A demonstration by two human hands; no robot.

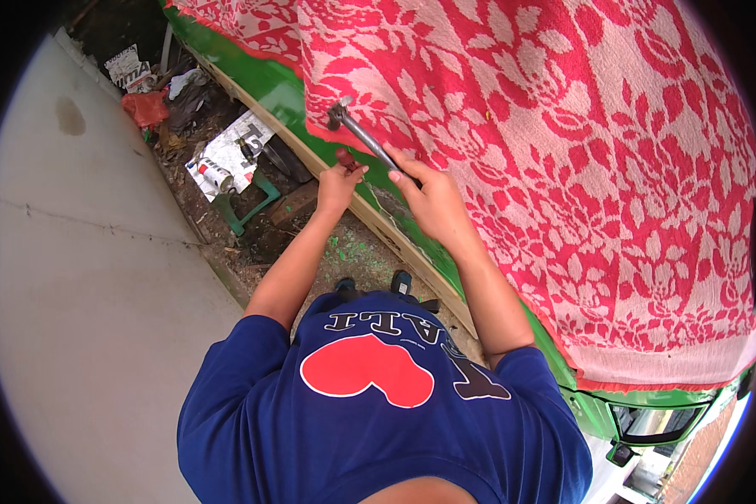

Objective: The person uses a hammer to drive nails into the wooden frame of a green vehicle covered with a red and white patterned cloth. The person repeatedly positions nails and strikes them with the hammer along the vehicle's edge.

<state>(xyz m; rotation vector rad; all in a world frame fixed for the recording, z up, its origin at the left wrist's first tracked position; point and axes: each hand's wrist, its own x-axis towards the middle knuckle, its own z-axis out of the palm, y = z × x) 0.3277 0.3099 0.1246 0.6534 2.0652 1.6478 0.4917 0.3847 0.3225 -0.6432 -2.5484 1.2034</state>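
My right hand (435, 200) is wrapped round the handle of a hammer (368, 142), whose metal head is up and to the left, over the edge of a red and pale floral cloth (521, 168). Just left of it, my left hand (337, 188) is closed on a red-handled tool (345, 157); its working end is hidden, so its exact kind cannot be told. The hammer head is apart from the red handle. Both hands are beside the green body panel (290, 94) of a vehicle, which the cloth partly covers.
A pale wall (84, 193) runs along my left. On the ground by it, a green stool (260, 204) carries a printed sheet (227, 151) and a can (218, 176). Behind lies a red plastic bag (145, 109). A long pale beam (433, 277) borders the panel's lower edge.
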